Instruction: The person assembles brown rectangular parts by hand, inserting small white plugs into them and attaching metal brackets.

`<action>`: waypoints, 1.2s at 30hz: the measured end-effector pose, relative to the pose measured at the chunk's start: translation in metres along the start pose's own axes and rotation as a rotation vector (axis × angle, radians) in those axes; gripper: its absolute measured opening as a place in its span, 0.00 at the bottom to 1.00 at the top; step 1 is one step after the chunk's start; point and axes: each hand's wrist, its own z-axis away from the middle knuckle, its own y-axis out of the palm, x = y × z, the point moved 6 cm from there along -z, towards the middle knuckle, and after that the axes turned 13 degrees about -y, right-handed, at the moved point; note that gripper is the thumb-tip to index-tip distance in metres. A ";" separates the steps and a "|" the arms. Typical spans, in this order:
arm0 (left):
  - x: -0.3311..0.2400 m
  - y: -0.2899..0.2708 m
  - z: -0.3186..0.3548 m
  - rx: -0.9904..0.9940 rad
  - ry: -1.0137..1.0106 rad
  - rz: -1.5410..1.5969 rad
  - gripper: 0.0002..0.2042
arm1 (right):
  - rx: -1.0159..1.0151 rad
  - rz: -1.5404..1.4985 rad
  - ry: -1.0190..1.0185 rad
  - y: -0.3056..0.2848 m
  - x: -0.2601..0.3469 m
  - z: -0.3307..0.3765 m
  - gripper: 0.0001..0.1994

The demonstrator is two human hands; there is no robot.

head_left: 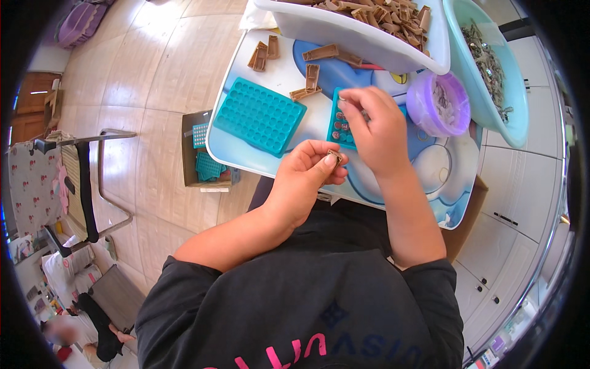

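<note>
Hands busy over counter (289, 80) with cartoon print: left hand (307, 175) pinching small brown clip (335, 156) between thumb and fingertips, just off near edge; right hand (375, 129) curled, fingertips pressed on teal tray (342, 126) partly filled with round pieces. Second, empty teal tray (259, 114) lying to left, purple bowl (439, 104) to right, white tub (356, 31) of brown clips behind

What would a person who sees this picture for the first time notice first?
Probably the two hands at the centre: the left hand pinches a small brown piece, while the right hand reaches onto a teal tray. Left of them lies a bigger teal grid tray; a purple bowl stands to the right.
</note>
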 end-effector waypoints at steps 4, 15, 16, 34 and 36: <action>-0.004 -0.002 0.003 -0.009 0.025 0.009 0.07 | 0.136 -0.005 -0.147 0.022 0.006 -0.018 0.03; -0.013 -0.017 0.001 -0.083 0.156 0.133 0.09 | 0.179 -0.132 -0.081 0.010 0.045 0.018 0.04; -0.013 -0.015 0.002 -0.075 0.167 0.115 0.09 | 0.179 -0.130 -0.079 0.009 0.045 0.021 0.04; -0.016 -0.011 0.010 -0.074 0.338 -0.160 0.08 | 0.265 -0.406 0.207 0.005 0.034 0.031 0.03; -0.019 -0.011 0.009 -0.054 0.353 -0.188 0.08 | 0.289 -0.759 0.465 0.012 0.022 0.028 0.03</action>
